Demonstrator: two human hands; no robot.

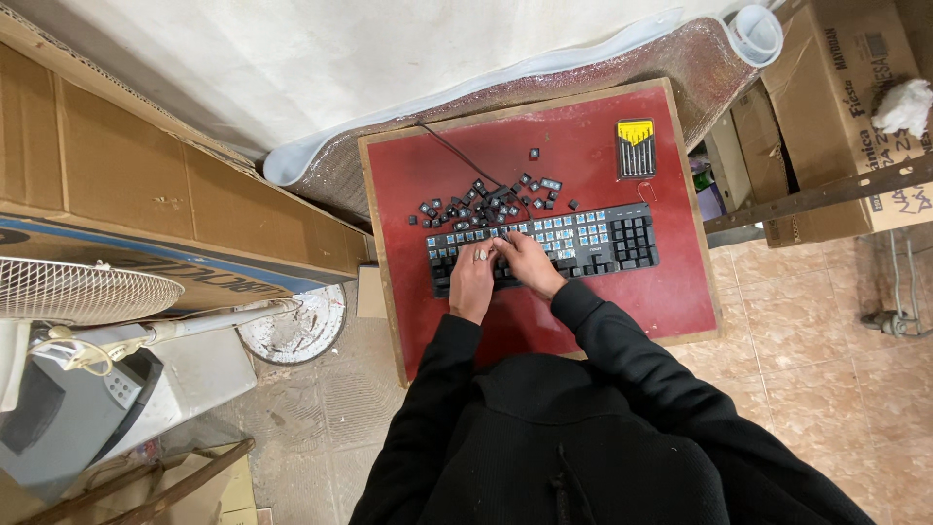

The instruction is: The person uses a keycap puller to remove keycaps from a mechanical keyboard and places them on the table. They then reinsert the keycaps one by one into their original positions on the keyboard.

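A black keyboard (603, 240) lies on a small red table (593, 165), with many keycaps off and blue switches showing. Both hands rest on its left half. My left hand (473, 280) presses flat on the lower left keys. My right hand (526, 262) sits beside it, fingertips pinched at a key near the top row; what it pinches is too small to tell. A pile of loose black keycaps (486, 199) lies just behind the keyboard. The keyboard's cable (452, 151) runs off toward the table's back left corner.
A yellow case of small screwdrivers (636, 148) sits at the table's back right. Cardboard boxes (846, 107) stand to the right, a long box (146, 185) and a fan (78, 292) to the left. A rolled foil mat (544, 73) lies behind the table.
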